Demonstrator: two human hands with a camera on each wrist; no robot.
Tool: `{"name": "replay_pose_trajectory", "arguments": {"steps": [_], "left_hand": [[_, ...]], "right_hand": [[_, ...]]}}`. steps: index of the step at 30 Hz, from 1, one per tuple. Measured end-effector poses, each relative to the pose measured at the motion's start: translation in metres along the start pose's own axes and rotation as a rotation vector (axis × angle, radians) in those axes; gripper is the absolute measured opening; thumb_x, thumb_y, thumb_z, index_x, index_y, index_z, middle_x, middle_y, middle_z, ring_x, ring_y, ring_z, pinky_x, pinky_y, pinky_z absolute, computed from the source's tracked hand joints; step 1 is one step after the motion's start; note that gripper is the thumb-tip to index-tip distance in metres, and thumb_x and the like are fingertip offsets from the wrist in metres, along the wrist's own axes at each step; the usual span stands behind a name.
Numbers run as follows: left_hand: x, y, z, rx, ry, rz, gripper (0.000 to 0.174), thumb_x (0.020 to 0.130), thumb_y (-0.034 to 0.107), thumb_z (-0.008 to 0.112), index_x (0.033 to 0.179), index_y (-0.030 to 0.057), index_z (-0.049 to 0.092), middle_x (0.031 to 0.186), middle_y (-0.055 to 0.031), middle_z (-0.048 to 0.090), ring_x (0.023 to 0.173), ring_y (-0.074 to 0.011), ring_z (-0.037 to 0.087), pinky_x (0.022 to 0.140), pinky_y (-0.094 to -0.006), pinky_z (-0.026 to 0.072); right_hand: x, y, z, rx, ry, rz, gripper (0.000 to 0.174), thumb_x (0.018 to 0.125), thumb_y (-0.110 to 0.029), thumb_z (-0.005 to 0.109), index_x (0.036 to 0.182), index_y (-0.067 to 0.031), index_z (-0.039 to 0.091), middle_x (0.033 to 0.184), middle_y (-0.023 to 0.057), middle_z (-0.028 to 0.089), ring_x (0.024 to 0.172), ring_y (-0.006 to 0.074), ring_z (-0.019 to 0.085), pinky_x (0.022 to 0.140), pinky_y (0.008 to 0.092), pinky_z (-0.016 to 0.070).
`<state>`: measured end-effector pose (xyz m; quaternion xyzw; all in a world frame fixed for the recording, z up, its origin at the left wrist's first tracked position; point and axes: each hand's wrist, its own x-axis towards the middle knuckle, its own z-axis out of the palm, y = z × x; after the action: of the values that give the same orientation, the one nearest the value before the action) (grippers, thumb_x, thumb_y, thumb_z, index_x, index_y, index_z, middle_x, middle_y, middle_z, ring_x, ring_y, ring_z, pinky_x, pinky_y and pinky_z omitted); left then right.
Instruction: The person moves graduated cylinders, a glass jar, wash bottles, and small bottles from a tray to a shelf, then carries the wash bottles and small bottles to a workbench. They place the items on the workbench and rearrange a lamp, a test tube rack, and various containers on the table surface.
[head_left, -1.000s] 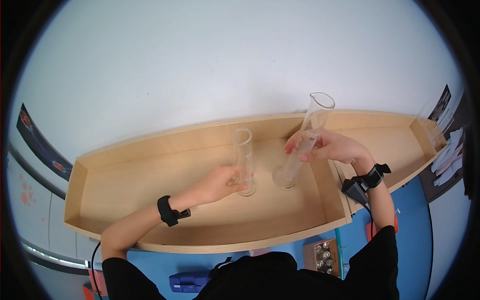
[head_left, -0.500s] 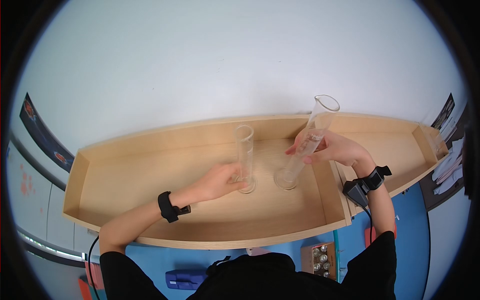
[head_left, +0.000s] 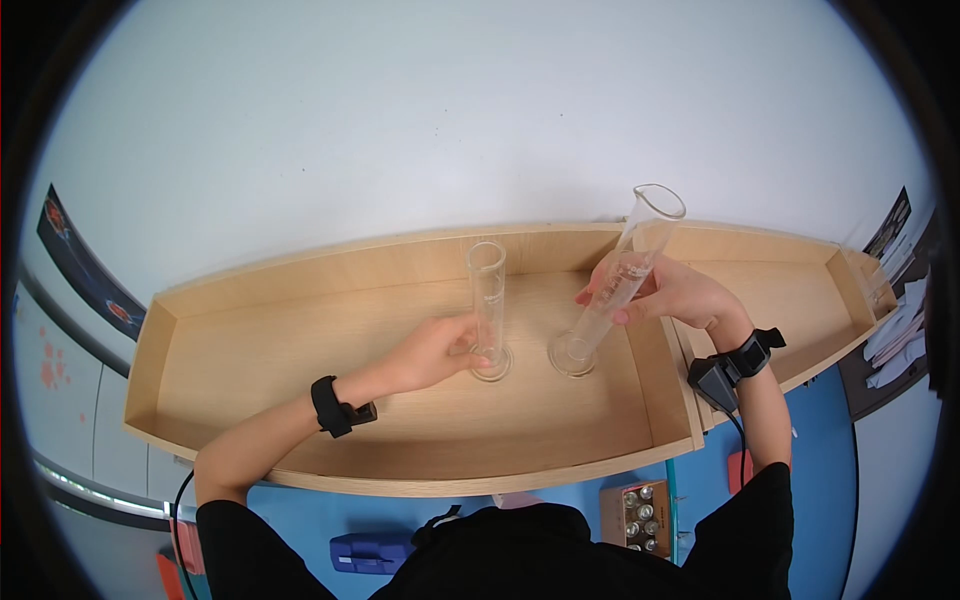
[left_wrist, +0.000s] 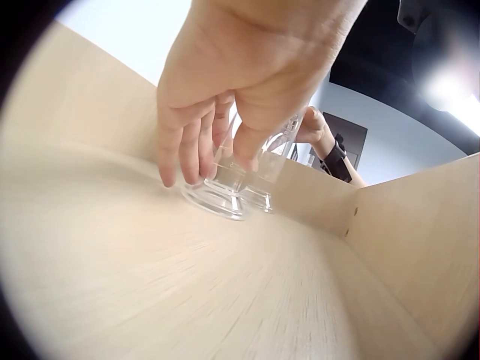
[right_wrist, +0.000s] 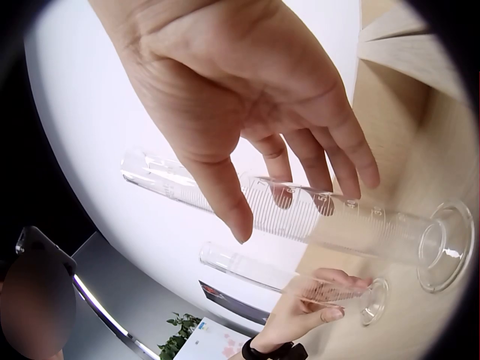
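Two clear glass measuring cylinders stand on their round bases in a pale wooden tray [head_left: 300, 370]. My left hand [head_left: 430, 352] holds the smaller cylinder [head_left: 489, 290] low down, its thumb in front near the base and fingers behind. The left wrist view shows these fingers [left_wrist: 191, 150] pointing down beside the glass foot [left_wrist: 214, 201]. Around the middle of the larger cylinder [head_left: 640, 240] is my right hand [head_left: 680, 292]. Printed graduations show on this larger cylinder [right_wrist: 300, 214] in the right wrist view, with the thumb [right_wrist: 225, 199] on the near side and fingertips behind.
The tray's low walls surround both cylinders, with a divider [head_left: 660, 390] to their right and another wooden section [head_left: 780, 290] beyond. A white wall [head_left: 480, 120] rises behind. Below the front edge are a box of glass bottles [head_left: 640, 515] and a blue case [head_left: 370, 552].
My left hand has shifted slightly to the left at the smaller cylinder, and its fingertips no longer show on the far right side. The right hand and larger cylinder stay nearly still.
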<state>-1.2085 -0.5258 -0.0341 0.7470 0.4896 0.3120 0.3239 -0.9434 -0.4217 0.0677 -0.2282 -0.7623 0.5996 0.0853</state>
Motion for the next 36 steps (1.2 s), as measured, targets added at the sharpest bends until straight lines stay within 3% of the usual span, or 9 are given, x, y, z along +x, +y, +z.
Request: {"name": "replay_pose_trajectory", "arguments": {"steps": [5,7,13,16,20,30,32,36], "left_hand": [[0.000,0.000,-0.001,-0.006,-0.066,-0.025,0.031,0.076,0.010,0.060,0.105,0.0050,0.052,0.100,-0.0104,0.059,0.088,-0.0247,0.058,0.077,-0.0333,0.0473],[-0.001,0.006,-0.002,-0.034,-0.078,-0.030,0.028,0.077,0.007,0.058,0.104,0.0041,0.051,0.101,-0.0092,0.058,0.091,-0.0224,0.057,0.081,-0.0328,0.0462],[0.000,0.007,-0.004,-0.085,-0.131,-0.039,0.024,0.080,0.003,0.053,0.104,0.0029,0.051,0.107,-0.0075,0.055,0.097,-0.0203,0.054,0.085,-0.0334,0.0446],[0.000,0.009,-0.005,-0.093,-0.140,-0.024,0.023,0.081,0.002,0.052,0.103,0.0029,0.050,0.109,-0.0073,0.053,0.099,-0.0204,0.053,0.086,-0.0338,0.0440],[0.000,0.009,-0.005,-0.104,-0.146,-0.017,0.022,0.081,0.003,0.052,0.102,0.0030,0.049,0.111,-0.0073,0.053,0.101,-0.0208,0.052,0.087,-0.0339,0.0434],[-0.001,0.012,-0.005,-0.047,-0.152,-0.033,0.021,0.081,0.003,0.052,0.102,0.0030,0.049,0.111,-0.0070,0.053,0.101,-0.0207,0.052,0.088,-0.0341,0.0432],[-0.002,0.008,-0.004,-0.068,-0.129,-0.010,0.030,0.081,0.010,0.054,0.110,0.0082,0.049,0.108,-0.0068,0.056,0.095,-0.0233,0.055,0.085,-0.0353,0.0431],[-0.002,0.004,-0.003,-0.050,-0.116,0.034,0.030,0.081,0.011,0.054,0.110,0.0092,0.049,0.106,-0.0064,0.057,0.090,-0.0220,0.056,0.081,-0.0341,0.0437]], "right_hand": [[-0.001,0.005,0.000,0.004,0.022,-0.028,0.034,0.064,-0.003,0.068,0.095,-0.0070,0.054,0.099,0.0120,0.058,0.099,0.0209,0.053,0.081,0.0308,0.0423],[-0.002,0.003,0.001,0.002,-0.011,-0.016,0.025,0.071,-0.006,0.064,0.094,-0.0072,0.053,0.101,0.0090,0.057,0.097,0.0162,0.051,0.085,0.0288,0.0381],[-0.003,0.000,0.002,0.020,-0.028,-0.020,0.024,0.072,-0.007,0.063,0.095,-0.0067,0.054,0.104,0.0097,0.056,0.098,0.0161,0.051,0.086,0.0288,0.0379],[-0.002,0.002,0.002,0.035,0.005,-0.009,0.034,0.066,-0.004,0.066,0.098,-0.0051,0.055,0.103,0.0131,0.058,0.101,0.0207,0.053,0.086,0.0302,0.0402],[-0.001,0.005,-0.001,0.043,-0.012,-0.034,0.034,0.067,-0.004,0.065,0.100,-0.0045,0.055,0.105,0.0132,0.057,0.101,0.0205,0.052,0.087,0.0299,0.0399],[-0.005,0.005,-0.001,-0.025,-0.030,-0.036,0.035,0.072,-0.006,0.062,0.106,-0.0037,0.053,0.108,0.0103,0.056,0.103,0.0190,0.050,0.089,0.0304,0.0382],[-0.005,0.005,-0.001,-0.023,-0.036,-0.039,0.035,0.073,-0.006,0.061,0.107,-0.0034,0.053,0.109,0.0097,0.055,0.104,0.0186,0.050,0.089,0.0305,0.0376],[-0.005,0.006,-0.003,-0.047,-0.077,-0.041,0.033,0.078,-0.008,0.056,0.110,-0.0035,0.051,0.113,0.0077,0.052,0.108,0.0177,0.046,0.093,0.0310,0.0335]]}}
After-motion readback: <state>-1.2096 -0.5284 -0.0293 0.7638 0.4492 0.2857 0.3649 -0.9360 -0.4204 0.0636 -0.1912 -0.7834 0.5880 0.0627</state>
